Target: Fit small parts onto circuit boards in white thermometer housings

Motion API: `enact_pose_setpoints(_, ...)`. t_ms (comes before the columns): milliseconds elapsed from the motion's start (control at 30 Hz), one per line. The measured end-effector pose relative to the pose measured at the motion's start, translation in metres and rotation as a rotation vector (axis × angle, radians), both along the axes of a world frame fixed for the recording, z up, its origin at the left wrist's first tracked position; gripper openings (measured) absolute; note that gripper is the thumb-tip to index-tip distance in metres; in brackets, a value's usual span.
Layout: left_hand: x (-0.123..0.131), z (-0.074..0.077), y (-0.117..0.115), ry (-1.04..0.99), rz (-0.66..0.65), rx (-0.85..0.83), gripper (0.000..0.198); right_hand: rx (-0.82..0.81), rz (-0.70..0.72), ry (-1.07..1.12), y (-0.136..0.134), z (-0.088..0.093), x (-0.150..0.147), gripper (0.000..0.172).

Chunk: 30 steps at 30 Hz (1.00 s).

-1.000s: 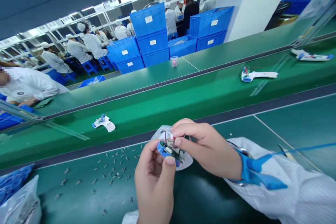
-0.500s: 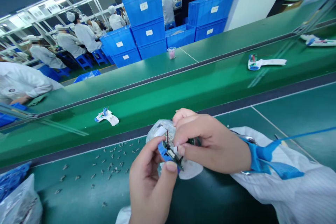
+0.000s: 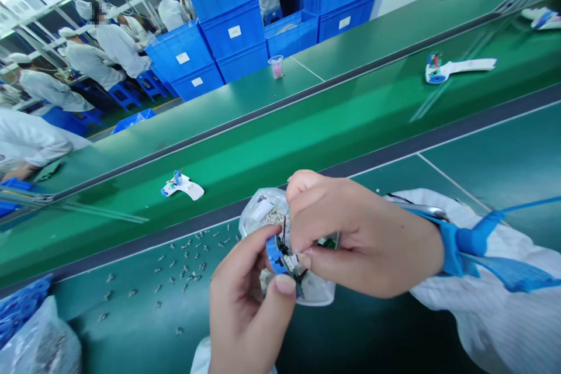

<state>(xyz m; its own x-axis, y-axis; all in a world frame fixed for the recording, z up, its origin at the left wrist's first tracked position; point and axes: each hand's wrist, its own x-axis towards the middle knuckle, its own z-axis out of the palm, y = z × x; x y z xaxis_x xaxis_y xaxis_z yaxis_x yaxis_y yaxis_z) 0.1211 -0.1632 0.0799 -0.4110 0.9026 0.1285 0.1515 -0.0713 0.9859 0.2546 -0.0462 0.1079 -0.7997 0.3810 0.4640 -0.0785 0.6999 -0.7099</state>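
One blue-rimmed circuit piece (image 3: 274, 255) is held above the near bench (image 3: 144, 345), over one clear tub (image 3: 323, 295). The left hand (image 3: 249, 298) pinches its edge between thumb and fingers, probably to steady it and leave its face free for the right hand (image 3: 355, 234), whose thumb and forefinger pinch what seems one small white plug (image 3: 294, 259). Dozens of metal bits (image 3: 108, 295) lie left; three white parts (image 3: 191, 189) lie beyond on the green belt (image 3: 249, 155).

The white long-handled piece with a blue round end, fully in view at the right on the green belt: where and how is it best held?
Probably by the bare white handle, pinched across its narrow width from above. It extends rightward, away from the blue round end, where small red and green parts stand up and could be disturbed.
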Motion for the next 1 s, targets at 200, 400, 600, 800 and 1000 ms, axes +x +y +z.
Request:
enact_pose_setpoints(200, -0.004, 0.007, 0.000, 0.259, -0.078, -0.029, 0.028, 0.088, -0.015, -0.081, -0.001, 0.002, 0.004, 0.029)
enact_pose_setpoints(400, -0.008, 0.013, 0.001, 0.403, -0.156, -0.039, 0.028, 0.160, -0.022, -0.150, -0.002, 0.002, 0.005, 0.033)
enact_pose_setpoints(600, -0.010, 0.015, 0.000, 0.619, -0.234, -0.027, 0.032, 0.099, 0.048, -0.179, 0.000, 0.003, 0.007, 0.026)
enact_pose_setpoints(800, -0.012, 0.017, -0.003, 0.808, -0.241, 0.012, 0.032, 0.049, 0.083, -0.195, -0.001, 0.004, 0.010, 0.026)
enact_pose_setpoints(1000, -0.012, 0.014, -0.006, 0.846, -0.211, 0.021, 0.036, 0.022, 0.096, -0.183, -0.003, 0.004, 0.008, 0.028)
